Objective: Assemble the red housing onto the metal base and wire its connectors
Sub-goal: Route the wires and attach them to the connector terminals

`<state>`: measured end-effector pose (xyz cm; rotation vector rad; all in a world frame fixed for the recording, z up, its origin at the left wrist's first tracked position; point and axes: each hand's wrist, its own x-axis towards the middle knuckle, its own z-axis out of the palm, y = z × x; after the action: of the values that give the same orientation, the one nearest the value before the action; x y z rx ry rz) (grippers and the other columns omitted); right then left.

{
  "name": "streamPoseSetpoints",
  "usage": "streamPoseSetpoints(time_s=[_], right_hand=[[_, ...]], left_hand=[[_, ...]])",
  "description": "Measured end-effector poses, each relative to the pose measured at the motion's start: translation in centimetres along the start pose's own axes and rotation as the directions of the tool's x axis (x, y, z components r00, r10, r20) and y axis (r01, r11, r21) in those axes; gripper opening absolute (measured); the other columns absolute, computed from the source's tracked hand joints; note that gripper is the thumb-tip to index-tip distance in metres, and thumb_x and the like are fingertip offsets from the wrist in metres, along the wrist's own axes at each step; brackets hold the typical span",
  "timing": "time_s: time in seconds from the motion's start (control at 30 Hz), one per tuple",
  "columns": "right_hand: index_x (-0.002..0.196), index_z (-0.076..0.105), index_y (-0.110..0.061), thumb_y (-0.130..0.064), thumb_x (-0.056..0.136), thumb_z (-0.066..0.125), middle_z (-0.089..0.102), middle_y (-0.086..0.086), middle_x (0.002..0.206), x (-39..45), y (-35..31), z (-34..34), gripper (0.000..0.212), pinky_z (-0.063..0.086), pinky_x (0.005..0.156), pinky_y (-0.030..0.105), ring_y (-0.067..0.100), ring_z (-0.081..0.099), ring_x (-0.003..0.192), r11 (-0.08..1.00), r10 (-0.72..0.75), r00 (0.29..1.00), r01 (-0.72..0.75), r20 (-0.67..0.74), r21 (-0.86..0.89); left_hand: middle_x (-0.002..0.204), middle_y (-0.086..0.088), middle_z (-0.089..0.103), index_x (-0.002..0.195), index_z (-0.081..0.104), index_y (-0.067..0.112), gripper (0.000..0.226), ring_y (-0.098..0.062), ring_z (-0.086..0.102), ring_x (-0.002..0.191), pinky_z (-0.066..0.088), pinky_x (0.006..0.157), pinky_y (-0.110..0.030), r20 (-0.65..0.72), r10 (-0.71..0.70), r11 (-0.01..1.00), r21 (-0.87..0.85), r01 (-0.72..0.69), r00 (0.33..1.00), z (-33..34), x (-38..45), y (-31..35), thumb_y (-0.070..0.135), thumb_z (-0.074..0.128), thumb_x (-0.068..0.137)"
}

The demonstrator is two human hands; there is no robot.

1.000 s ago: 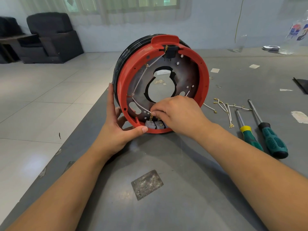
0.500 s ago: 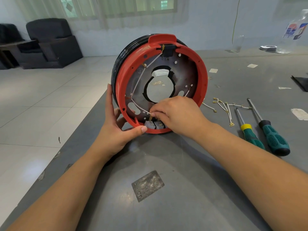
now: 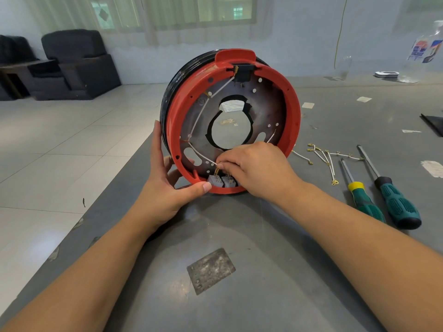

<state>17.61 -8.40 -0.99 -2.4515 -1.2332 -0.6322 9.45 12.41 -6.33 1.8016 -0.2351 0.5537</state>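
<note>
Fingertips [image 3: 221,165] of the right hand [image 3: 259,171] pinch a white wire [image 3: 202,156] above the grey connectors [image 3: 221,181]. Left hand [image 3: 167,190] grips the red housing [image 3: 291,101] rim, thumb across its lower edge, fingers behind.

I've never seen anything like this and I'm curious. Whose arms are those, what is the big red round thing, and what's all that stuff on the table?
The camera sits on a person's head, so you see their own arms. The left hand steadies the red housing, which stands on its edge on the grey table. The right hand pinches a thin white wire near two small grey connectors at the bottom. To the right lie two green-handled screwdrivers and spare wires.
</note>
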Motion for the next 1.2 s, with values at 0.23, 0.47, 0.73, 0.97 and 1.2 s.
streamPoseSetpoints(time_s=[0.23, 0.47, 0.73, 0.97, 1.2], right_hand=[[0.108, 0.075, -0.034, -0.04, 0.103, 0.051, 0.075, -0.009, 0.092, -0.1, -0.1, 0.1, 0.025, 0.055, 0.063, 0.035, 0.018, 0.069, 0.083, 1.0, -0.012, 1.0, 0.012, -0.012, -0.011], [0.107, 0.075, -0.035, -0.04, 0.102, 0.052, 0.075, -0.009, 0.091, 0.0, -0.2, 0.1, 0.024, 0.054, 0.063, 0.033, 0.018, 0.069, 0.082, 1.0, -0.004, 1.0, 0.004, -0.006, -0.005], [0.111, 0.075, -0.035, -0.038, 0.103, 0.051, 0.075, -0.01, 0.098, 0.0, -0.2, 0.3, 0.025, 0.052, 0.066, 0.031, 0.018, 0.068, 0.088, 0.999, -0.036, 0.999, 0.036, 0.024, -0.009], [0.114, 0.074, -0.035, -0.038, 0.103, 0.05, 0.074, -0.009, 0.102, 0.1, -0.2, 0.0, 0.026, 0.05, 0.068, 0.03, 0.018, 0.068, 0.091, 0.999, -0.031, 0.998, 0.032, 0.057, -0.014], [0.108, 0.074, -0.033, -0.037, 0.1, 0.056, 0.075, -0.01, 0.1, 0.8, 0.6, -1.3, 0.021, 0.055, 0.083, 0.042, 0.015, 0.066, 0.098, 0.994, 0.041, 0.98, -0.059, 0.195, 0.088]], left_hand=[[0.143, 0.029, 0.054, 0.156, -0.003, 0.061, 0.134, -0.014, 0.063, 0.128, 0.054, 0.099, -0.024, -0.003, 0.006, 1.0, 0.018, -0.005, 1.0, 0.0, 0.0, 0.0, 0.023, 0.095, 0.073], [0.149, 0.03, 0.048, 0.156, -0.002, 0.062, 0.134, -0.012, 0.059, 0.133, 0.055, 0.1, -0.027, -0.007, 0.008, 1.0, 0.014, -0.008, 1.0, 0.1, 0.0, 0.2, 0.026, 0.095, 0.072], [0.154, 0.014, 0.049, 0.155, 0.0, 0.064, 0.133, -0.02, 0.065, 0.128, 0.056, 0.097, -0.027, -0.016, 0.011, 1.0, 0.001, -0.011, 1.0, 0.2, 0.0, 0.1, 0.032, 0.097, 0.07], [0.149, 0.008, 0.053, 0.154, 0.001, 0.065, 0.133, -0.02, 0.068, 0.123, 0.054, 0.101, -0.026, -0.03, 0.003, 1.0, 0.008, -0.003, 1.0, 0.2, 0.0, 0.1, 0.037, 0.098, 0.067], [0.15, 0.008, 0.052, 0.154, 0.001, 0.065, 0.132, -0.024, 0.068, 0.123, 0.055, 0.1, -0.028, -0.021, 0.009, 1.0, 0.011, -0.008, 1.0, 0.2, 0.0, 0.1, 0.031, 0.097, 0.07]])
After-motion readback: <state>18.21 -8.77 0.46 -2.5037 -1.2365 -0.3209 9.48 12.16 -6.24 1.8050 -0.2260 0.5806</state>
